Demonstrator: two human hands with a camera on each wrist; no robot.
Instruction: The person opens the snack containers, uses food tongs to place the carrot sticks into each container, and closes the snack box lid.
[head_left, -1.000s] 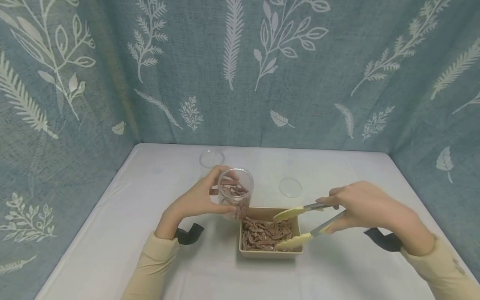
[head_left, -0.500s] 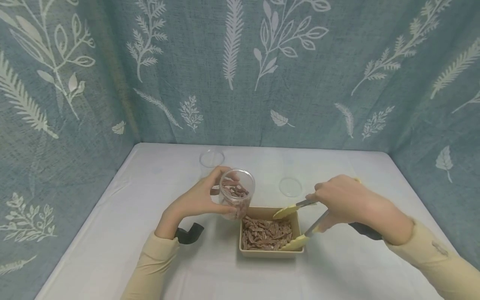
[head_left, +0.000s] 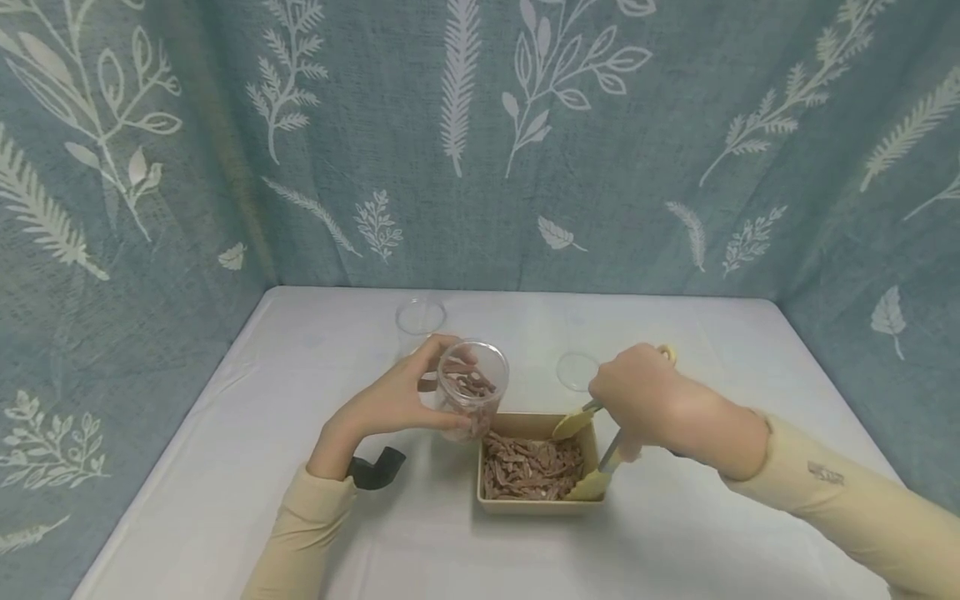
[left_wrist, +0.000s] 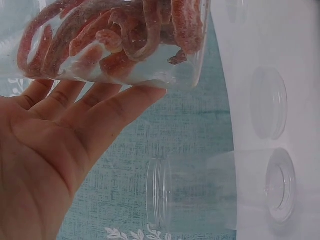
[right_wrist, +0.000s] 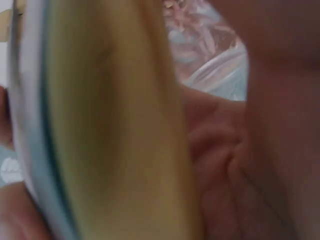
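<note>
Right hand (head_left: 648,400) swung toward 9 o'clock over the last second, bringing its sleeve (head_left: 825,487) further into frame. Near tip of the tongs (head_left: 591,487) crept slightly toward 3 o'clock. Left hand (head_left: 393,404) and the filled jar (head_left: 474,400) held position.

Clock is the head view, centred on the tray, 12 away from the person.

Nearest: white-covered table (head_left: 420,558), then the beige tray (head_left: 540,507) standing flat on it. Brown strips (head_left: 532,471) are heaped inside. Right hand at 2 o'clock grips the tongs; their two yellow heads are spread wide inside the tray, one toward the corner at 1, the other toward the corner at 5. Can't tell how firmly either touches strips. Right-wrist view is mostly a blurred yellow handle and palm.

Left hand at 10 o'clock holds the filled jar, fingers and thumb round its wall. Jar is clear, mouth up, raised off the table, at 10 to 11, overlapping the tray's far corner in view. Reddish strips (left_wrist: 135,30) show through its side. Black band (head_left: 377,468) on that wrist.

Further out: clear flat disc (head_left: 577,371) on the table at 1 o'clock. Second clear jar (left_wrist: 200,192) stands behind the left hand, between 10 and 11. Farthest: blue-green curtain (head_left: 480,217), white leaf print.
</note>
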